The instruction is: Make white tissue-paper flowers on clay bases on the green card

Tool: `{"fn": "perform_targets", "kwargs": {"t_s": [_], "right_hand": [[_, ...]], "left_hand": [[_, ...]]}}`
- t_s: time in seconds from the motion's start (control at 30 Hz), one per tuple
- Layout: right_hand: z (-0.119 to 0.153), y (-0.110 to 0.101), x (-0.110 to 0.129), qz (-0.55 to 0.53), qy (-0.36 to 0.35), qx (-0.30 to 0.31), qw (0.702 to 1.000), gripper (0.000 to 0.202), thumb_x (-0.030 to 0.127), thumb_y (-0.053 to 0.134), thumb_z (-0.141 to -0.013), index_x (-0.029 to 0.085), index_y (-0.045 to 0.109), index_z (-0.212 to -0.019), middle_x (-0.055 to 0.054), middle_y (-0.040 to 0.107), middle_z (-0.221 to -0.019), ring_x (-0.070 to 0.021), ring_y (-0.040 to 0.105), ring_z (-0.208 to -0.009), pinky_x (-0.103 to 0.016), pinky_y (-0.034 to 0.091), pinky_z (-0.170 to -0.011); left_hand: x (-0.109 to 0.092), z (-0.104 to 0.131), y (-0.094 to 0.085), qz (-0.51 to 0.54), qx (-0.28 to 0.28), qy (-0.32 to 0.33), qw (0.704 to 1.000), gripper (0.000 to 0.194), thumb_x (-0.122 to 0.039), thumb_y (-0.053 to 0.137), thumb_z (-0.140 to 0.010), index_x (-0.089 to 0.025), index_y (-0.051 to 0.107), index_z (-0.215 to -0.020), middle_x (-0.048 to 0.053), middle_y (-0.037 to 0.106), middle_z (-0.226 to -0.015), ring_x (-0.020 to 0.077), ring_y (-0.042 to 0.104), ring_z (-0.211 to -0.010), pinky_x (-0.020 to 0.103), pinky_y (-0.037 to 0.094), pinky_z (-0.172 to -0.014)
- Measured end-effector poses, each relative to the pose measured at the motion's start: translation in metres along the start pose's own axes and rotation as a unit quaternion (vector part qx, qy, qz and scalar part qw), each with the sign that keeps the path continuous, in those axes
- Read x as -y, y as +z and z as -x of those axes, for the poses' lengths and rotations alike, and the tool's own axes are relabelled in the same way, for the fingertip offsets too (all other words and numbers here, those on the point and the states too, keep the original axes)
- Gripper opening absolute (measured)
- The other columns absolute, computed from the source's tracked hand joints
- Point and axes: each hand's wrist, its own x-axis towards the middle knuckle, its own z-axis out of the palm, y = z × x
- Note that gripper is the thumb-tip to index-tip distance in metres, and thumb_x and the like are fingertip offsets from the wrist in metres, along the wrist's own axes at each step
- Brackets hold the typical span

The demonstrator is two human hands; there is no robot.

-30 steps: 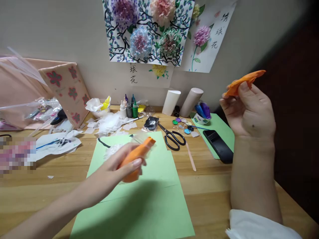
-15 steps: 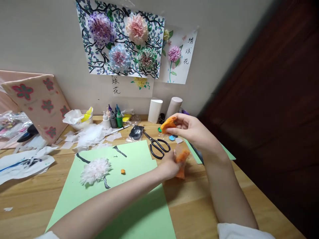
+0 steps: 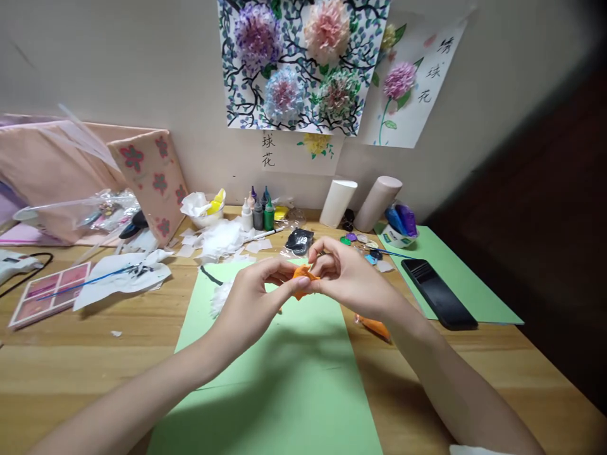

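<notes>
I have both hands together over the green sheet [image 3: 284,398]. Half a second ago my left hand [image 3: 253,294] was out to the right with the orange clay packet [image 3: 374,327]. Now that packet lies on the worktop [image 3: 95,373], just right of the sheet and beside my right forearm. With the left freed, both hands can work one piece: the orange clay lump [image 3: 300,272], held above the sheet's far half.

My left thumb and fingers are pinched narrow on its left side; my right hand [image 3: 348,281] curls in, fingertips bunched at its right edge.

The lump is ragged and partly covered by fingers, so I can't read a clear long axis or pointing direction. The packet's axis is plain: slanting from beside the sheet toward me and to the right, tapering at that near end.
</notes>
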Motion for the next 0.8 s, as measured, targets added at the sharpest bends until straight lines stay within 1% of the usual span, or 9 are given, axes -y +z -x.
{"fn": "perform_targets", "kwargs": {"t_s": [0.07, 0.17, 0.27, 0.43, 0.53, 0.6, 0.63, 0.7, 0.8], "right_hand": [[0.002, 0.011, 0.002, 0.003, 0.004, 0.013, 1.000, 0.036, 0.035, 0.073, -0.068, 0.022, 0.045, -0.087, 0.002, 0.066, -0.067, -0.0186, 0.067, -0.071, -0.029, 0.049, -0.063], [0.004, 0.019, 0.006, 0.011, 0.004, 0.029, 1.000, 0.034, 0.033, 0.072, -0.070, 0.022, 0.046, -0.089, 0.002, 0.065, -0.067, -0.0179, 0.066, -0.071, -0.028, 0.049, -0.062], [0.005, 0.023, 0.008, 0.021, 0.001, 0.031, 0.999, 0.032, 0.030, 0.071, -0.071, 0.021, 0.047, -0.090, 0.003, 0.063, -0.065, -0.0164, 0.064, -0.069, -0.027, 0.047, -0.060], [0.005, 0.018, 0.009, 0.027, 0.012, 0.033, 0.999, 0.033, 0.030, 0.073, -0.068, 0.021, 0.048, -0.088, 0.004, 0.061, -0.064, -0.0139, 0.061, -0.065, -0.025, 0.046, -0.058], [0.004, 0.011, 0.008, 0.011, 0.038, 0.050, 0.998, 0.033, 0.028, 0.075, -0.067, 0.021, 0.049, -0.087, 0.004, 0.062, -0.063, -0.0139, 0.062, -0.066, -0.025, 0.047, -0.061], [0.003, 0.008, 0.007, -0.002, 0.044, 0.027, 0.999, 0.032, 0.029, 0.074, -0.068, 0.021, 0.050, -0.088, 0.003, 0.063, -0.065, -0.0147, 0.063, -0.068, -0.026, 0.048, -0.063], [0.001, 0.008, 0.007, -0.008, 0.041, 0.011, 0.999, 0.032, 0.030, 0.073, -0.069, 0.021, 0.051, -0.089, 0.002, 0.064, -0.066, -0.0151, 0.064, -0.070, -0.027, 0.049, -0.064], [-0.002, 0.011, 0.006, -0.016, 0.034, 0.001, 0.999, 0.031, 0.031, 0.072, -0.070, 0.021, 0.052, -0.090, 0.000, 0.067, -0.071, -0.0162, 0.065, -0.072, -0.028, 0.049, -0.067], [-0.005, 0.018, 0.005, -0.028, 0.040, 0.044, 0.998, 0.034, 0.031, 0.073, -0.069, 0.021, 0.052, -0.094, -0.001, 0.070, -0.076, -0.0175, 0.067, -0.076, -0.029, 0.050, -0.068]], "left_hand": [[0.006, 0.003, -0.006, 0.009, 0.003, -0.006, 1.000, 0.020, -0.034, 0.058, -0.083, -0.016, 0.066, -0.083, 0.004, 0.068, -0.081, 0.0162, 0.063, -0.077, 0.026, 0.050, -0.071], [0.014, 0.008, -0.014, 0.024, 0.005, 0.001, 1.000, 0.017, -0.029, 0.054, -0.085, -0.015, 0.064, -0.082, 0.004, 0.067, -0.079, 0.0156, 0.063, -0.075, 0.025, 0.049, -0.068], [0.018, 0.012, -0.019, 0.012, -0.023, 0.002, 1.000, 0.017, -0.028, 0.052, -0.085, -0.015, 0.062, -0.081, 0.003, 0.065, -0.077, 0.0148, 0.061, -0.074, 0.024, 0.048, -0.068], [0.024, 0.007, -0.029, -0.009, -0.062, 0.008, 0.998, 0.019, -0.031, 0.053, -0.085, -0.015, 0.063, -0.079, 0.003, 0.066, -0.077, 0.0144, 0.060, -0.074, 0.024, 0.047, -0.068], [0.024, 0.004, -0.040, -0.022, -0.114, 0.032, 0.993, 0.018, -0.031, 0.056, -0.083, -0.015, 0.064, -0.083, 0.005, 0.068, -0.083, 0.0153, 0.062, -0.076, 0.025, 0.049, -0.070], [0.021, 0.005, -0.044, -0.067, -0.150, 0.061, 0.984, 0.016, -0.029, 0.057, -0.083, -0.015, 0.066, -0.085, 0.005, 0.069, -0.084, 0.0154, 0.063, -0.076, 0.025, 0.049, -0.071], [0.019, 0.006, -0.044, -0.091, -0.157, 0.077, 0.980, 0.015, -0.027, 0.057, -0.082, -0.016, 0.066, -0.084, 0.005, 0.069, -0.084, 0.0153, 0.063, -0.076, 0.025, 0.049, -0.071], [0.014, 0.010, -0.039, -0.114, -0.147, 0.102, 0.977, 0.014, -0.026, 0.057, -0.083, -0.017, 0.068, -0.084, 0.004, 0.069, -0.082, 0.0149, 0.062, -0.074, 0.025, 0.049, -0.070], [0.010, 0.013, -0.028, -0.083, -0.102, 0.094, 0.987, 0.018, -0.027, 0.055, -0.085, -0.018, 0.069, -0.089, 0.004, 0.070, -0.085, 0.0148, 0.063, -0.075, 0.025, 0.050, -0.070]]}}
